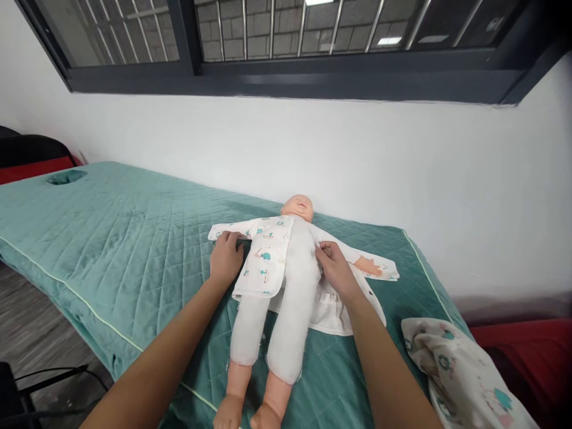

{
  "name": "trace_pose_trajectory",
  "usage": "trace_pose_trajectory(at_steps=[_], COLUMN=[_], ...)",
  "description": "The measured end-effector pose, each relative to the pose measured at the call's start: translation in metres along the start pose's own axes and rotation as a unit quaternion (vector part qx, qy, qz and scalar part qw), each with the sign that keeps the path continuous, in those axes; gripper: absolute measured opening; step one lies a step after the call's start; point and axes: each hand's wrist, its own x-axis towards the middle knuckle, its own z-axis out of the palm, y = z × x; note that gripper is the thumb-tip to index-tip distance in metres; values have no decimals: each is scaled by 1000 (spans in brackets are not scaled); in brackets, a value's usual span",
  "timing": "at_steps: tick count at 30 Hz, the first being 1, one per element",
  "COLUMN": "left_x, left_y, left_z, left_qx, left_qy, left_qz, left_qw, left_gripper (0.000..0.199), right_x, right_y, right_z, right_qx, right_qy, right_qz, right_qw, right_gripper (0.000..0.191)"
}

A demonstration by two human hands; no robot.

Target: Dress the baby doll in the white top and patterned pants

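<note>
A baby doll (298, 207) lies on its back, its white padded body (300, 262) and legs showing. It wears a white baby shirt (263, 262) with small green prints, spread open at the front. One front panel covers the body's left part in view; the other panel (331, 310) lies beneath and to the right. My left hand (227, 257) is closed at the lower edge of the left-lying sleeve, fingertips partly hidden. Beside the torso, my right hand (335, 268) is pinched where body and shirt meet; what it grips is hidden. The doll's hand (369, 265) shows against the right-lying sleeve.
A green quilted cover (147, 238) spreads over the bed, with a round hole (67, 177) at the far left. Crumpled printed cloth (460, 369) lies at the right front, near a red item (531, 345). A white wall (379, 161) and barred window stand behind.
</note>
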Motion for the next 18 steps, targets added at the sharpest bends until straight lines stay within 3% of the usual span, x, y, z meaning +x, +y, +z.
trace_pose_trajectory(at_steps=[3, 8, 18], left_x=[4, 16, 12], left_y=[4, 11, 5], left_z=[3, 4, 2], left_qx=[104, 192, 172], left_qy=[0, -22, -30], left_qz=[63, 103, 93], left_qw=[993, 976, 980], left_gripper=[27, 22, 19], right_x=[0, 0, 1], right_y=[0, 0, 0], right_z=[0, 0, 0], right_qx=[-6, -17, -7], right_qy=[3, 3, -4], right_qz=[2, 2, -5], right_qw=[1000, 1000, 1000], right_gripper=[35, 36, 35])
